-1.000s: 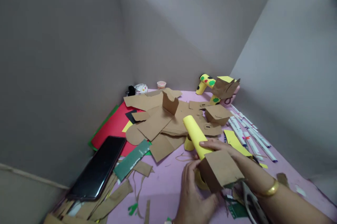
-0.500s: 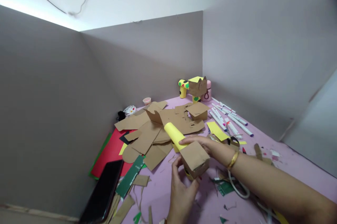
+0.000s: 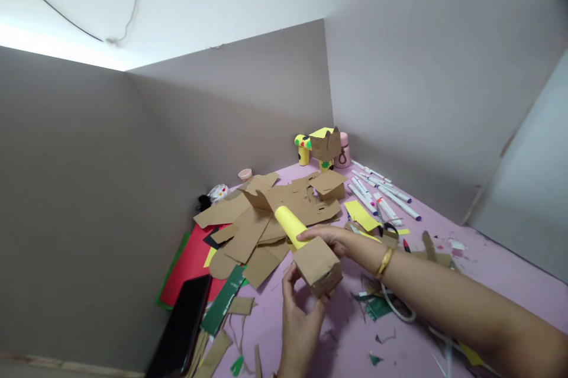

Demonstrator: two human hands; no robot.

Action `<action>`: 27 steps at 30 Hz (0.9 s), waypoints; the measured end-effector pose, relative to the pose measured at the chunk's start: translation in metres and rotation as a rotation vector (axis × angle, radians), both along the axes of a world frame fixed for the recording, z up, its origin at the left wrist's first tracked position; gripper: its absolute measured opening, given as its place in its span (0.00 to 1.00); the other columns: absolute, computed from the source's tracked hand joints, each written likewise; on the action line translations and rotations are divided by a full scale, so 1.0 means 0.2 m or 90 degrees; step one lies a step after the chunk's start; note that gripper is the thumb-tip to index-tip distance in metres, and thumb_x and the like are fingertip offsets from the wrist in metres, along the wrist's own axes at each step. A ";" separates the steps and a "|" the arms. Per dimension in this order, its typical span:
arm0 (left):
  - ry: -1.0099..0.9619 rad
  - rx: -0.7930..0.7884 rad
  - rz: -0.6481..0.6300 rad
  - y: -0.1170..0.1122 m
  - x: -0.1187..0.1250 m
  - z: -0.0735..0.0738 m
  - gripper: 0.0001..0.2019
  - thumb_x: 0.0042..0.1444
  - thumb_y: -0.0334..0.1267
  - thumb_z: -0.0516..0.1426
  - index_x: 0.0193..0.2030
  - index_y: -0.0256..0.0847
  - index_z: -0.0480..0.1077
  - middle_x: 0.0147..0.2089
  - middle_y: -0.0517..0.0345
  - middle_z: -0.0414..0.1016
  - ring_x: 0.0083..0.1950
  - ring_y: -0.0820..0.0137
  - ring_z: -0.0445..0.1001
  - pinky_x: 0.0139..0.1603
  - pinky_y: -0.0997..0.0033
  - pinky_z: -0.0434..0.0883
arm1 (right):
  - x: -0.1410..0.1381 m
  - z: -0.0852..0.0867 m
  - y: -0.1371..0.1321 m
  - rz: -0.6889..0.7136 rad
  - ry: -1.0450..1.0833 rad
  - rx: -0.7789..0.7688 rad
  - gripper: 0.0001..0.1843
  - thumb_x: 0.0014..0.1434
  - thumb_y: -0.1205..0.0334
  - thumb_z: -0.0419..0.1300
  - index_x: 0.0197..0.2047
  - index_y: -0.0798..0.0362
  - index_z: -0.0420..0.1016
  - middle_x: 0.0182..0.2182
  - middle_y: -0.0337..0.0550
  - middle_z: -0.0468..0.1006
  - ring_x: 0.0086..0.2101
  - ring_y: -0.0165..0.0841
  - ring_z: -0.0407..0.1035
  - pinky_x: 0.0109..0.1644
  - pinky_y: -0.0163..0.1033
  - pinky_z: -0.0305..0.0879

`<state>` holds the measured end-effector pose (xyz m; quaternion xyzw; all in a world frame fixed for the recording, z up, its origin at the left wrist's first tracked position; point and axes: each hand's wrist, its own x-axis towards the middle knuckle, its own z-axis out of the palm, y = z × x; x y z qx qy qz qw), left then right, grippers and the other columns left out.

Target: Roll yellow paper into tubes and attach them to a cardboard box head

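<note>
A small brown cardboard box [image 3: 316, 261] is joined or held against a yellow paper tube [image 3: 290, 225], which points away to the upper left. My right hand [image 3: 328, 237] reaches across from the right and is closed around the tube and the box's far side, its thumb on the yellow paper. From below, my left hand [image 3: 298, 322] grips the near lower part of the box between thumb and fingers. Some of its fingertips are hidden behind the cardboard.
Cut cardboard sheets [image 3: 248, 233] spread over the pink table. A yellow spotted cardboard animal [image 3: 326, 144] stands at the back by a pink bottle [image 3: 342, 150]. Several markers [image 3: 386, 189] and scissors [image 3: 390, 229] lie right; a black phone [image 3: 184, 328] lies left. Grey panels enclose the table.
The box and tube have shifted slightly left in view together with both hands, and the box's near end is tilted a little differently. The camera has also turned slightly.
</note>
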<state>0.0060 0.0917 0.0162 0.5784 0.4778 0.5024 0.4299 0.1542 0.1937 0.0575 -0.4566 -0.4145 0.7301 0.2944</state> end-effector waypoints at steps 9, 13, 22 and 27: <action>-0.033 0.002 -0.001 0.00 -0.01 -0.03 0.29 0.48 0.45 0.63 0.54 0.42 0.57 0.57 0.45 0.63 0.60 0.58 0.62 0.59 0.58 0.62 | -0.01 -0.02 0.02 0.025 -0.001 -0.073 0.14 0.62 0.59 0.57 0.49 0.55 0.69 0.45 0.45 0.74 0.39 0.35 0.72 0.41 0.45 0.71; -0.052 0.017 -0.005 0.01 -0.01 -0.05 0.29 0.48 0.45 0.63 0.54 0.41 0.58 0.57 0.45 0.64 0.59 0.58 0.64 0.58 0.59 0.63 | -0.02 0.00 0.01 0.016 -0.001 -0.081 0.14 0.63 0.58 0.56 0.49 0.55 0.69 0.45 0.45 0.74 0.39 0.35 0.72 0.40 0.44 0.71; -0.036 0.005 -0.007 -0.01 -0.02 -0.08 0.35 0.48 0.44 0.62 0.60 0.43 0.51 0.62 0.43 0.58 0.64 0.58 0.57 0.62 0.56 0.57 | -0.02 0.02 0.00 0.009 0.005 -0.098 0.13 0.63 0.58 0.56 0.48 0.56 0.70 0.44 0.44 0.74 0.37 0.34 0.72 0.39 0.43 0.71; -0.037 0.008 -0.014 -0.03 -0.04 -0.11 0.35 0.48 0.45 0.62 0.60 0.44 0.50 0.63 0.42 0.57 0.64 0.57 0.57 0.62 0.54 0.58 | -0.03 0.02 0.00 -0.001 0.016 -0.095 0.11 0.63 0.58 0.56 0.44 0.57 0.71 0.38 0.41 0.75 0.31 0.30 0.71 0.34 0.38 0.70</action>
